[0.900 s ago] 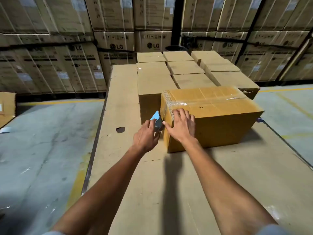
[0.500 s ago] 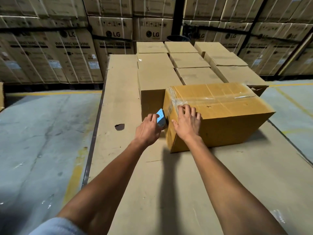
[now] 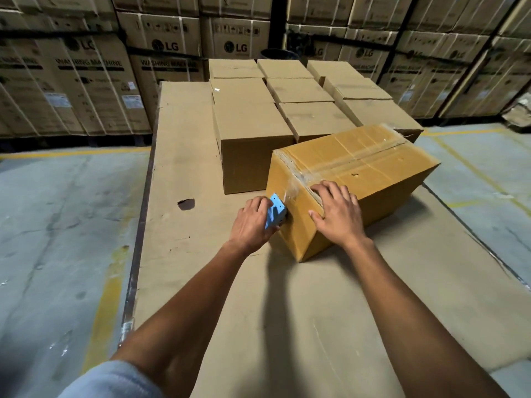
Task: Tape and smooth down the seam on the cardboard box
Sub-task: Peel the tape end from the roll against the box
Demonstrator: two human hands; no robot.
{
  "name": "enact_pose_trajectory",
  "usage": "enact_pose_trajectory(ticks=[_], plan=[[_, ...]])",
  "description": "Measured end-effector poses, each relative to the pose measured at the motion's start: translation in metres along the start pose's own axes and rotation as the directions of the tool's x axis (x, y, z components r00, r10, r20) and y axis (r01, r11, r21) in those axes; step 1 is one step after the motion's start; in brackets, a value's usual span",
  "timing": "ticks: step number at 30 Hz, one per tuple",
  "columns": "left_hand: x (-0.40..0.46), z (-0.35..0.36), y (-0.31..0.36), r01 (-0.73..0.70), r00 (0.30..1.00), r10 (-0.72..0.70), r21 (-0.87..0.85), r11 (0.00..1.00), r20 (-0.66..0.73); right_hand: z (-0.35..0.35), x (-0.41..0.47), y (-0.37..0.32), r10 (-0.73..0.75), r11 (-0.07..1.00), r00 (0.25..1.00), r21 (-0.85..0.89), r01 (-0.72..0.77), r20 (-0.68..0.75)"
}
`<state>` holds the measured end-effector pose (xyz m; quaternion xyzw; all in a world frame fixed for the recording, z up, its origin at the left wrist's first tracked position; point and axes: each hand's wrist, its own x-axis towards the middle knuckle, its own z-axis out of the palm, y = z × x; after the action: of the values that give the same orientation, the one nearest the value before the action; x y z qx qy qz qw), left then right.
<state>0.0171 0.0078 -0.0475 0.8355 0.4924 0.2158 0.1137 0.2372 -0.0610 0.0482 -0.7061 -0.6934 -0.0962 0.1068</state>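
Observation:
A yellow-brown cardboard box (image 3: 370, 170) lies on a cardboard-covered work surface (image 3: 301, 311), turned at an angle. Clear tape (image 3: 353, 160) runs along its top seam and folds over the near end. My left hand (image 3: 253, 222) grips a blue tape dispenser (image 3: 274, 211) pressed against the box's near end face. My right hand (image 3: 336, 214) lies flat, fingers spread, on the near top corner of the box, over the taped seam.
Several plain closed cartons (image 3: 253, 130) stand in rows right behind the box. A dark hole (image 3: 186, 203) marks the surface to the left. Tall stacks of printed washing-machine cartons (image 3: 86, 81) line the back. Concrete floor with yellow lines (image 3: 57, 225) lies on both sides.
The box has swung so its far end points further right. My left hand has carried the dispenser lower down the end face. My right hand has stayed on the near top corner.

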Motion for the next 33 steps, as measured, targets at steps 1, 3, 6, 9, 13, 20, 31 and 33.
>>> enact_pose_trajectory(ticks=[1,3,6,9,13,20,31,33], plan=[[-0.004,0.005,0.004,-0.014,1.000,0.014,-0.008,1.000,0.002,-0.002,-0.006,0.004,0.003,1.000,1.000,0.010,-0.003,0.005],[-0.012,0.012,0.013,-0.039,0.999,0.040,-0.023,0.999,0.008,-0.007,-0.015,0.010,0.005,1.000,1.000,0.022,-0.006,0.011],[-0.023,0.021,0.024,-0.059,0.998,0.060,-0.048,0.997,0.010,-0.013,-0.020,0.014,0.008,0.999,1.000,0.031,-0.008,0.016],[-0.029,0.031,0.027,-0.072,0.997,0.074,-0.080,0.994,0.019,-0.016,-0.017,0.012,0.011,0.999,1.000,0.045,-0.012,0.018],[-0.027,0.036,0.022,-0.123,0.992,0.122,-0.084,0.989,-0.011,-0.016,-0.007,0.008,0.037,0.999,0.999,0.038,-0.037,0.002],[-0.014,0.048,0.007,-0.175,0.984,0.176,-0.039,0.984,0.035,-0.007,0.010,-0.004,0.095,0.993,0.994,-0.059,-0.098,-0.061],[-0.002,0.053,-0.002,-0.233,0.972,0.233,-0.006,0.972,0.029,0.001,0.046,-0.024,0.127,0.956,0.992,-0.267,-0.123,-0.004],[-0.004,0.051,-0.004,-0.256,0.966,0.256,-0.008,0.967,0.019,0.007,0.046,-0.025,0.109,0.952,0.994,-0.286,-0.105,-0.003]])
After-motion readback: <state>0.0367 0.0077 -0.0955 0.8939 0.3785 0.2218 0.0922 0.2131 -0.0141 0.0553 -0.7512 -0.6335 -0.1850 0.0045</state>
